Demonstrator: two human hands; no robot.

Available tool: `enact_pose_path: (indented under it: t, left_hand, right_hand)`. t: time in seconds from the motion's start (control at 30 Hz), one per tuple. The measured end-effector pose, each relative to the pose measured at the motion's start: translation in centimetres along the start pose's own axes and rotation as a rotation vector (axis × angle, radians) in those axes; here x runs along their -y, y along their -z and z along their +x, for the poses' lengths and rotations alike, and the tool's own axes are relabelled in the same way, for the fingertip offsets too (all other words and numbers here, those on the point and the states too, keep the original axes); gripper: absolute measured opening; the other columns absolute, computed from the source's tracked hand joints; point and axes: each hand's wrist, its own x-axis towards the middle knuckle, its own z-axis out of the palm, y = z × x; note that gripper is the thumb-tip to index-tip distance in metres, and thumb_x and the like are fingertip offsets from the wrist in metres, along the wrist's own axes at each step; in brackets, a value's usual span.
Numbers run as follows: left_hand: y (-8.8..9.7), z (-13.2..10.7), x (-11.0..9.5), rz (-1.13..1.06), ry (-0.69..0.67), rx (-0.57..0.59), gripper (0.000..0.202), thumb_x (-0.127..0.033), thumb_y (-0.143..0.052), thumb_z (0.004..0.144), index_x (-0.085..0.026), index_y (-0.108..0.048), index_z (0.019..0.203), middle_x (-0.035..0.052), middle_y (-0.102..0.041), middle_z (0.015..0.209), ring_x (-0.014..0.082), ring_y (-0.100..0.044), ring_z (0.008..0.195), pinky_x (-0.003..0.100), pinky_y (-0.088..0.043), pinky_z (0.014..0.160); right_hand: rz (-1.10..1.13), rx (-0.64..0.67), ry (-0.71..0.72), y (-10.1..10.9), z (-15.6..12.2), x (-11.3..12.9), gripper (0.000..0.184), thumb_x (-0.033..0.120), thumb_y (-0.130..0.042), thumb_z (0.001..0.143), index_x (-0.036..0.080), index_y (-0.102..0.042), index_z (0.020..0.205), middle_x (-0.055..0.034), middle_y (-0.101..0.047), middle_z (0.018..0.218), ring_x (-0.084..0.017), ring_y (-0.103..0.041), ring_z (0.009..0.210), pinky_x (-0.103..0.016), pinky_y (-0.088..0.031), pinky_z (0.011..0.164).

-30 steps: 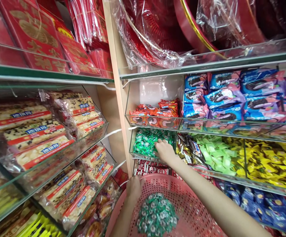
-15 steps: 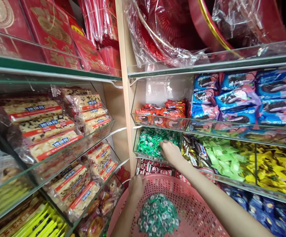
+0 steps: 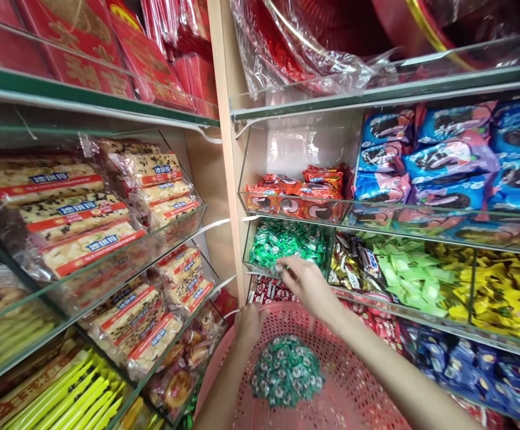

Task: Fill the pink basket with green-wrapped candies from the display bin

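In the head view, small, shiny green-wrapped sweets (image 3: 284,239) fill a clear-walled shelf compartment, and a rounded heap of green-and-clear wrapped sweets (image 3: 287,373) lies in a round, pink, perforated plastic basket (image 3: 354,388). The right hand (image 3: 310,288) is nearer the compartment, at its front edge: the sweets there lie just beyond its fingers, the heap below and towards the person. Those fingers are bent and narrow; something small seems pinched, too blurred to confirm. The left hand (image 3: 247,325) is curled over the basket's rim. No sweet's long axis is readable.
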Motion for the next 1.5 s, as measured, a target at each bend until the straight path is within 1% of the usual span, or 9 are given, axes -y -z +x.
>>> enact_pose_path:
  t: [0.13, 0.33, 0.47, 0.67, 0.97, 1.1, 1.2, 1.37, 1.5]
  left_hand:
    - [0.0, -0.1, 0.0, -0.015, -0.007, -0.013, 0.036, -0.042, -0.038, 0.089, -0.021, -0.063, 0.104, 0.0088, -0.069, 0.097, 0.0202, -0.063, 0.094, 0.026, -0.040, 0.072]
    - [0.5, -0.6, -0.5, 0.026, -0.004, -0.032, 0.036, -0.042, -0.038, 0.089, -0.020, -0.064, 0.102, 0.0083, -0.070, 0.096, 0.0201, -0.062, 0.093, 0.025, -0.039, 0.070]
    - [0.8, -0.8, -0.7, 0.046, -0.005, -0.026, 0.036, -0.042, -0.037, 0.090, -0.020, -0.064, 0.101, 0.0084, -0.070, 0.096, 0.0204, -0.063, 0.092, 0.026, -0.039, 0.070]
    - [1.0, -0.8, -0.7, 0.041, -0.009, -0.023, 0.037, -0.042, -0.037, 0.090, -0.020, -0.064, 0.100, 0.0084, -0.069, 0.096, 0.0206, -0.062, 0.093, 0.026, -0.039, 0.070]
    - [0.8, -0.7, -0.7, 0.052, -0.017, -0.031, 0.036, -0.042, -0.037, 0.090, -0.021, -0.064, 0.102, 0.0088, -0.069, 0.095, 0.0204, -0.062, 0.093, 0.026, -0.040, 0.070]
    - [0.8, -0.6, -0.7, 0.038, -0.006, -0.027, 0.037, -0.044, -0.037, 0.090, -0.021, -0.063, 0.101, 0.0087, -0.069, 0.097, 0.0205, -0.062, 0.093, 0.026, -0.040, 0.070]
    - [0.9, -0.5, -0.7, 0.025, 0.005, -0.015, 0.036, -0.043, -0.038, 0.089, -0.021, -0.064, 0.101, 0.0085, -0.069, 0.096, 0.0209, -0.062, 0.093, 0.026, -0.040, 0.071]
    - [0.9, -0.4, -0.6, 0.010, 0.001, -0.009, 0.036, -0.041, -0.038, 0.089, -0.020, -0.064, 0.103, 0.0105, -0.069, 0.096, 0.0212, -0.062, 0.094, 0.027, -0.041, 0.073]
    - [0.8, -0.4, -0.4, 0.012, 0.009, -0.018, 0.036, -0.042, -0.039, 0.089, -0.020, -0.065, 0.100, 0.0097, -0.070, 0.094, 0.0213, -0.063, 0.094, 0.027, -0.041, 0.072]
  right_hand:
    - [0.225, 0.174, -0.032, -2.5, -3.5, -0.5, 0.031, 0.009, -0.043, 0.082, 0.020, -0.064, 0.101, -0.0045, -0.067, 0.093, -0.016, -0.061, 0.087, -0.026, -0.044, 0.078]
    - [0.376, 0.637, -0.500, -9.1, -7.7, -5.6, 0.032, -0.002, -0.045, 0.069, 0.014, -0.065, 0.089, 0.0013, -0.058, 0.060, -0.011, -0.056, 0.051, -0.020, -0.040, 0.049]
    - [0.403, 0.715, -0.729, -12.0, -9.1, -8.0, 0.029, -0.005, -0.046, 0.067, 0.013, -0.061, 0.085, 0.0046, -0.052, 0.052, -0.010, -0.056, 0.046, -0.018, -0.042, 0.046]
    - [0.448, 0.741, -0.848, -12.7, -9.6, -8.5, 0.024, -0.005, -0.046, 0.069, 0.016, -0.053, 0.080, 0.0061, -0.050, 0.048, -0.013, -0.061, 0.048, -0.020, -0.047, 0.047]
    - [0.334, 0.737, -0.867, -12.1, -9.6, -7.5, 0.021, 0.002, -0.043, 0.075, 0.018, -0.048, 0.088, 0.0058, -0.049, 0.043, -0.018, -0.063, 0.050, -0.022, -0.045, 0.046]
    - [0.020, 0.685, -0.652, -10.9, -9.2, -7.0, 0.013, 0.010, -0.053, 0.073, 0.015, -0.055, 0.084, -0.0080, -0.066, 0.072, -0.022, -0.067, 0.075, -0.027, -0.046, 0.061]
    - [-0.150, 0.572, -0.471, -8.8, -8.0, -5.2, 0.013, 0.018, -0.062, 0.070, 0.015, -0.061, 0.082, -0.0127, -0.067, 0.095, -0.024, -0.063, 0.091, -0.027, -0.043, 0.070]
    - [0.072, 0.519, -0.346, -3.1, -3.2, -1.8, 0.014, 0.026, -0.055, 0.078, 0.018, -0.061, 0.069, -0.0001, -0.062, 0.054, -0.012, -0.057, 0.055, -0.020, -0.035, 0.053]
    - [-0.141, 0.282, -0.278, 0.6, 1.5, -1.8, 0.020, 0.028, -0.050, 0.085, 0.018, -0.062, 0.074, -0.0038, -0.065, 0.068, -0.014, -0.061, 0.067, -0.022, -0.037, 0.059]
